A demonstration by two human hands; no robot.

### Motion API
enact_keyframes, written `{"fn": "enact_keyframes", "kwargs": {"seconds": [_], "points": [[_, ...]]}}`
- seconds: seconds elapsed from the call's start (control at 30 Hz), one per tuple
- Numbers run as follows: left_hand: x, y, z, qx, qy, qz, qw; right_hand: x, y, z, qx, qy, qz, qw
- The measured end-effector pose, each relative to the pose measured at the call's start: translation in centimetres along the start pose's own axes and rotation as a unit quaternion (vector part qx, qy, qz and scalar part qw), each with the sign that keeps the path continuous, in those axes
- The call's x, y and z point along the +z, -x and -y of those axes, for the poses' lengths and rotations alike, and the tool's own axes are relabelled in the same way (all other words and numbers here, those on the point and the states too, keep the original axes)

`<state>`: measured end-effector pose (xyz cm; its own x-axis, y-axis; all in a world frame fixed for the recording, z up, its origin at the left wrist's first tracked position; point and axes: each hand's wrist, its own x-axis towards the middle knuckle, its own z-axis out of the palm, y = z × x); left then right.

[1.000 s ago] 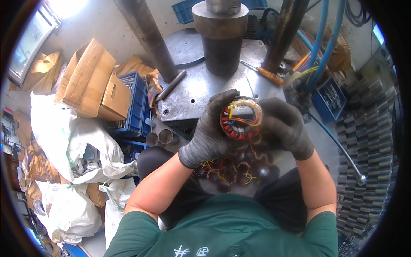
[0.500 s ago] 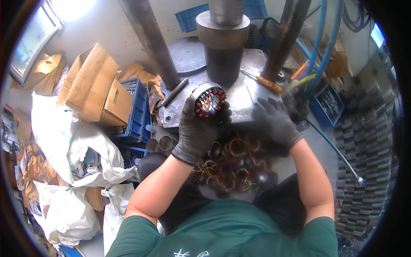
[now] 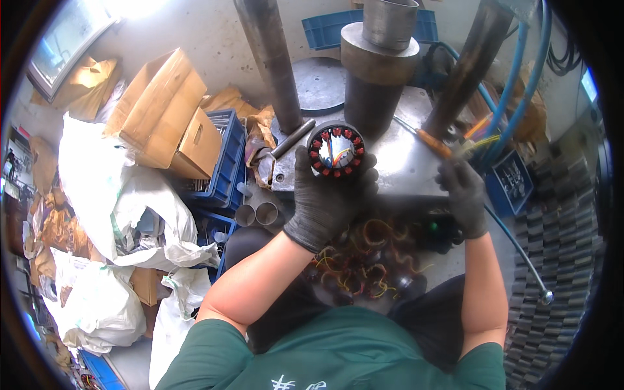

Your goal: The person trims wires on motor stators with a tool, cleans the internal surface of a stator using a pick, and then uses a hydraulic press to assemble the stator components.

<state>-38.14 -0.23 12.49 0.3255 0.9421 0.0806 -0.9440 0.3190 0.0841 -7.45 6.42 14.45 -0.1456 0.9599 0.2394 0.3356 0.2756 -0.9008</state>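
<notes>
Above the grey press plate (image 3: 396, 162), left hand (image 3: 325, 201) grips a round motor stator (image 3: 336, 151) with its open end upward (windings showing). Right hand (image 3: 463, 195) closes its fingers around an orange-handled screwdriver (image 3: 434, 143).

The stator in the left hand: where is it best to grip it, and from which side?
Probably by its round outer wall, coming from below and the side, as the left hand does now. The stator is a short ring. Its open face with red windings and loose wires looks up, so fingers should stay off that face and the bore.
</notes>
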Motion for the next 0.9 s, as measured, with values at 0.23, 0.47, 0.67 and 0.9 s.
{"fn": "enact_keyframes", "kwargs": {"seconds": [0.23,0.47,0.67,0.9], "points": [[0.5,0.0,0.7,0.009,-0.032,-0.050,0.998,0.4,0.4,2.0,0.088,-0.068,0.018,0.994],[-0.1,-0.9,2.4,0.010,-0.053,-0.069,0.996,2.9,4.5,7.9,-0.190,-0.190,0.087,0.959],[-0.7,-1.3,4.0,0.002,-0.064,-0.103,0.993,4.8,4.5,8.2,-0.325,0.015,0.045,0.945],[-0.9,-1.3,4.0,-0.009,-0.051,-0.072,0.996,6.4,4.0,7.5,-0.323,0.006,0.030,0.946]]}}
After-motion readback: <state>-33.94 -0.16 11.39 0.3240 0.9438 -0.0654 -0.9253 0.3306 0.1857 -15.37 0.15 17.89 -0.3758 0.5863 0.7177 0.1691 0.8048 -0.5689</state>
